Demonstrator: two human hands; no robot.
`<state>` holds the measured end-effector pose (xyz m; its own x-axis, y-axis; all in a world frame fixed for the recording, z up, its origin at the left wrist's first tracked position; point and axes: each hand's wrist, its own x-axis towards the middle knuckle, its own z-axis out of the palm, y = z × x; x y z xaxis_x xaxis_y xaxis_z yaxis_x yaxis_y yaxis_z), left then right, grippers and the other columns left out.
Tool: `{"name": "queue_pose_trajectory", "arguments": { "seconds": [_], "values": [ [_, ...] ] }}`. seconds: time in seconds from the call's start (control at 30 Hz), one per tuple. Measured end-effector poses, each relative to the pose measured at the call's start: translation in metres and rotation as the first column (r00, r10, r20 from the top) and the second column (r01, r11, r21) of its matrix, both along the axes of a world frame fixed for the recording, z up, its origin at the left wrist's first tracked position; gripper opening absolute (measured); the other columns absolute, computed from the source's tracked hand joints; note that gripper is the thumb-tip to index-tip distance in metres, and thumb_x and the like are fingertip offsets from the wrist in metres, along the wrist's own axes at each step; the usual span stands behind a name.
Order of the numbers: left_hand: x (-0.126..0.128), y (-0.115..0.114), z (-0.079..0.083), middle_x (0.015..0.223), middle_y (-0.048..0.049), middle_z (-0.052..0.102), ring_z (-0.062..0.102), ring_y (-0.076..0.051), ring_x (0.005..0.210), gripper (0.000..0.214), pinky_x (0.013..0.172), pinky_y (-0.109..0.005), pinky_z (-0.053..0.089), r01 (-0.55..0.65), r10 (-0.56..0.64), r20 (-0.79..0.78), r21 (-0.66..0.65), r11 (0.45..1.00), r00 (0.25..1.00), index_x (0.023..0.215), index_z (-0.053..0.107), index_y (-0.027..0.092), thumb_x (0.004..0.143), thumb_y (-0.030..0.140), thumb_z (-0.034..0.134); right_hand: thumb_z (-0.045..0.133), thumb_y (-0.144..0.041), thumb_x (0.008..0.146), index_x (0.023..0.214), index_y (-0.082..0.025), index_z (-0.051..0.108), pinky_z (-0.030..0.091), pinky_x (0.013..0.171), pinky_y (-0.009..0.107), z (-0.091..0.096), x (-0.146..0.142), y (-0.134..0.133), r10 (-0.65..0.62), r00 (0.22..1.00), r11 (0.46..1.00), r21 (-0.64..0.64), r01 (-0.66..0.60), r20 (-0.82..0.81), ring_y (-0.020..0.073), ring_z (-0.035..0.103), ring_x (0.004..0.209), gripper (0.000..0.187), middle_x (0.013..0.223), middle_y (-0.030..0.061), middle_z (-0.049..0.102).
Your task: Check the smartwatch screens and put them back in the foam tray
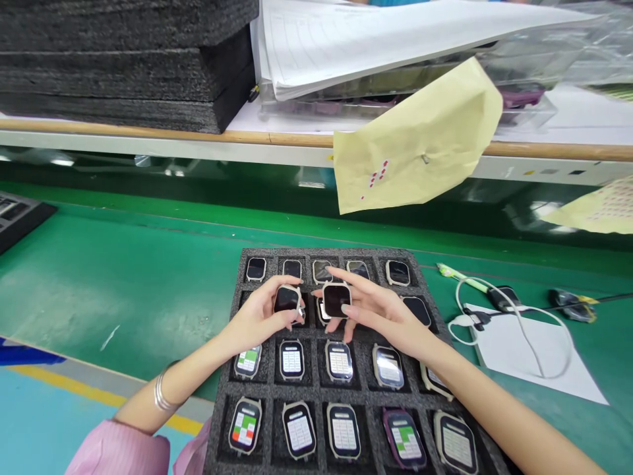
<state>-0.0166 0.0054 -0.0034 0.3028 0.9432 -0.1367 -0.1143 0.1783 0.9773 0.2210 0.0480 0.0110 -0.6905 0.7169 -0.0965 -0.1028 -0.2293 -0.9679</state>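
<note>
My left hand (267, 307) is closed around a dark-screened smartwatch case (287, 299) without a strap. Between the thumb and fingers of my right hand (368, 307) is another smartwatch case (337, 300), its screen dark as well. Both hands are over the second row of a black foam tray (316, 391) with square pockets. Smartwatch cases fill many pockets. Those in the two nearer rows have lit screens, such as a purple one (404, 439) and one with green and red blocks (245, 425). Cases in the far row, like the corner one (397, 272), look dark.
Black foam blocks (109, 66) and papers (376, 39) lie on a shelf (297, 138) behind the tray. A yellow paper (420, 138) hangs over its edge. To the right are a white cable (524, 323), a white sheet (539, 356) and a green pen (462, 278).
</note>
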Motion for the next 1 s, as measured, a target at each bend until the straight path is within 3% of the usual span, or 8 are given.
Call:
{"name": "queue_pose_trajectory", "arguments": {
  "seconds": [0.13, 0.27, 0.37, 0.6, 0.8, 1.0],
  "values": [
    [0.0002, -0.0014, -0.0044, 0.077, 0.0038, 0.051, 0.052, -0.012, 0.063, 0.031, 0.062, -0.025, 0.042, -0.041, 0.054, -0.165, 0.079, 0.996, 0.985, 0.108, 0.053, 0.02, 0.08, 0.018, 0.066, 0.06, -0.025, 0.095, 0.141, -0.026, 0.047, 0.061, 0.061, 0.029, -0.0011, -0.0012, 0.0007, 0.048, 0.997, 0.998, -0.024, -0.05, -0.067, 0.0207, 0.073, 0.082, 0.048, 0.114, 0.01, 0.066],
    [-0.0003, -0.0039, -0.0044, 0.07, 0.0054, 0.047, 0.046, -0.011, 0.06, 0.025, 0.062, -0.025, 0.036, -0.011, 0.043, -0.257, 0.124, 0.992, 0.966, 0.102, 0.054, 0.018, 0.079, 0.012, 0.059, 0.071, -0.021, 0.087, 0.119, -0.024, 0.066, 0.059, 0.056, 0.026, -0.0026, 0.0, 0.0027, -0.018, 0.995, 0.999, -0.047, 0.014, -0.102, 0.0189, 0.072, 0.071, 0.032, 0.095, 0.0057, 0.07],
    [0.0001, -0.0051, -0.002, 0.065, 0.0067, 0.045, 0.043, -0.011, 0.058, 0.025, 0.059, -0.024, 0.033, 0.0, 0.029, -0.254, 0.113, 0.994, 0.967, 0.1, 0.054, 0.018, 0.077, 0.01, 0.057, 0.077, -0.02, 0.081, 0.107, -0.021, 0.071, 0.059, 0.059, 0.03, -0.0042, 0.0025, 0.004, -0.056, 0.995, 0.997, -0.061, 0.051, -0.084, 0.0178, 0.07, 0.063, 0.027, 0.082, 0.0037, 0.07],
    [0.003, -0.0064, -0.0021, 0.072, 0.0046, 0.045, 0.043, -0.012, 0.063, 0.027, 0.063, -0.025, 0.035, -0.033, 0.062, -0.193, 0.149, 0.988, 0.979, 0.107, 0.052, 0.018, 0.081, 0.014, 0.06, 0.074, -0.022, 0.085, 0.123, -0.019, 0.064, 0.056, 0.057, 0.024, -0.0047, 0.0018, 0.0015, -0.026, 0.996, 0.998, -0.059, 0.021, -0.09, 0.0151, 0.069, 0.06, 0.04, 0.072, 0.0032, 0.072],
    [0.0024, -0.0061, -0.0022, 0.077, 0.0031, 0.048, 0.045, -0.012, 0.066, 0.028, 0.066, -0.025, 0.036, -0.036, 0.077, -0.224, 0.179, 0.983, 0.972, 0.106, 0.054, 0.018, 0.079, 0.01, 0.058, 0.076, -0.027, 0.083, 0.118, -0.018, 0.068, 0.053, 0.049, 0.023, -0.002, -0.0014, 0.0005, -0.072, 0.994, 0.995, -0.081, 0.066, -0.082, 0.0148, 0.067, 0.058, 0.037, 0.077, 0.0035, 0.069],
    [0.0005, -0.0059, 0.0007, 0.073, 0.0046, 0.046, 0.043, -0.012, 0.064, 0.028, 0.064, -0.024, 0.034, -0.026, 0.07, -0.253, 0.172, 0.985, 0.965, 0.104, 0.055, 0.019, 0.078, 0.009, 0.056, 0.077, -0.025, 0.081, 0.117, -0.018, 0.068, 0.054, 0.052, 0.025, -0.0043, 0.0016, 0.0015, -0.051, 0.996, 0.997, -0.058, 0.047, -0.067, 0.015, 0.066, 0.057, 0.038, 0.074, 0.003, 0.069]
  ]
}}
